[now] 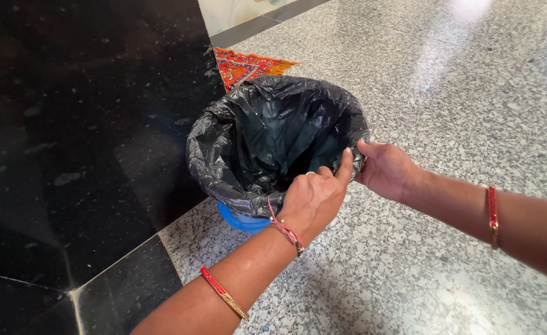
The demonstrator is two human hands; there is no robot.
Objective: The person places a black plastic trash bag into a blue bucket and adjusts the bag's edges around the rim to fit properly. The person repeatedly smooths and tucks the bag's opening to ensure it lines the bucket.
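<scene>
Black bin liner [267,133] lines a blue bin [239,220] (nothing visible inside) — left hand [314,198] and right hand [385,169] pinch its near rim.

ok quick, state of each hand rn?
Left hand: closed, pinching the black bin liner at the near rim.
Right hand: closed on the liner's rim at the right side.

Both hands [348,183] on bin liner [267,133]
</scene>
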